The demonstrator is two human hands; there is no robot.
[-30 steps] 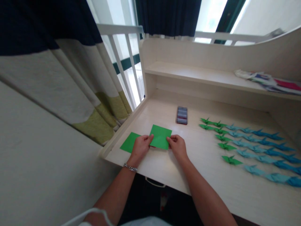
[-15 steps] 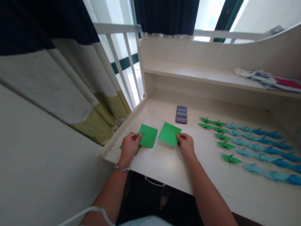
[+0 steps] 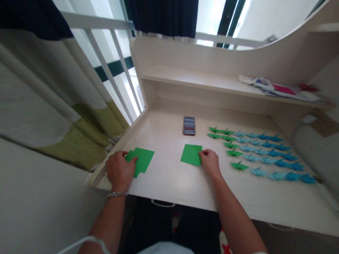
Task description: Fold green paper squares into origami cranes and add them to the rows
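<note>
My left hand rests at the desk's left front corner, fingers closed on a small stack of green paper squares that lies on the desk. My right hand pinches the right edge of a single green paper square near the middle of the desk. The two lots of paper lie well apart. A bracelet is on my left wrist.
Rows of folded paper cranes, green ones and blue ones, cover the right half of the pale wooden desk. A phone lies behind the single square. Papers sit on the shelf. Curtain and railing stand at the left.
My hands have drawn apart: the left carried its green sheet down onto the stack at the left corner, the right holds its sheet near the middle. The view shifted rightward.
</note>
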